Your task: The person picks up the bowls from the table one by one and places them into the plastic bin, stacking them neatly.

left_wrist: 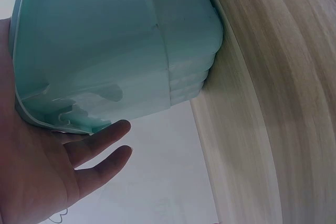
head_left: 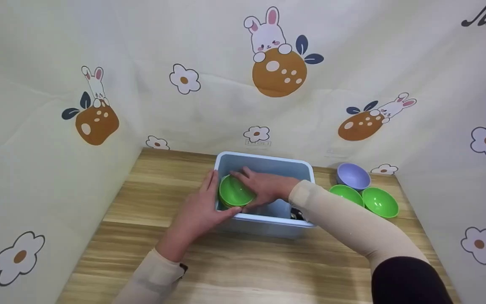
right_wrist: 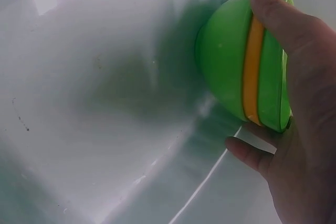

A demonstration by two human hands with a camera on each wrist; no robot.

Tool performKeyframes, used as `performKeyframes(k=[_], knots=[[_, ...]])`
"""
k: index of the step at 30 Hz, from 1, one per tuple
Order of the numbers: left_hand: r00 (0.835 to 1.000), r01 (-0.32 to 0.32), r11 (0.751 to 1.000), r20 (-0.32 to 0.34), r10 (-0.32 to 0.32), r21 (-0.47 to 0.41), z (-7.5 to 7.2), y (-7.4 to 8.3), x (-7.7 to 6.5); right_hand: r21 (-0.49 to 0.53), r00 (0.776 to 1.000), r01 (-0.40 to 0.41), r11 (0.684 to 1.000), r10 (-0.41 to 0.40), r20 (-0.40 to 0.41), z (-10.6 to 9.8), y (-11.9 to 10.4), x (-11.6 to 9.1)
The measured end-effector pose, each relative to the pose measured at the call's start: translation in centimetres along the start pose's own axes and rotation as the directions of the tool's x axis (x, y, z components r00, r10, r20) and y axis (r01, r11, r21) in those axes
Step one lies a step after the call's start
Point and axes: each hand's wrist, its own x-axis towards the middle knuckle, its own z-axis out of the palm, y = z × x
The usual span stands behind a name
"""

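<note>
A purple bowl (head_left: 353, 176) and two green bowls (head_left: 380, 202) sit bunched right of the blue bin (head_left: 266, 157) on the wood counter (head_left: 268, 270); the right sleeve (head_left: 344, 226) crosses the bin, blocking part of that end; right grip (head_left: 265, 188) is wide but curled round the bowl stack (head_left: 235, 193), green with an orange layer, inside the bin's left end; left grip (head_left: 201, 209) is spread, fingers pretty straight, touching the rim.

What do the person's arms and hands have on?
The left hand and right hand wear no gloves. Both forearms have cream sleeves. Higher up, the right arm has a black sleeve. A small dark thing shows by the left cuff; I can't tell what.
</note>
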Motion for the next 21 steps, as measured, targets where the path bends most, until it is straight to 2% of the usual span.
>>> performKeyframes(k=[11, 17, 21], knots=[[1.000, 0.007, 1.000, 0.003, -0.007, 0.018, 0.1, 0.2, 0.0, -0.003, 0.999, -0.003, 1.000, 0.003, -0.032, -0.6, 0.0, -0.6], [1.000, 0.026, 1.000, 0.016, -0.026, 0.003, 0.0, 0.2, -0.1, -0.015, 0.999, -0.022, 1.000, 0.022, -0.050, -2.9, 0.0, -1.7], [1.000, 0.026, 1.000, 0.017, -0.026, -0.001, -0.1, 0.1, -0.2, 0.014, 0.998, -0.027, 1.000, 0.028, -0.063, -4.8, -0.1, -2.9]])
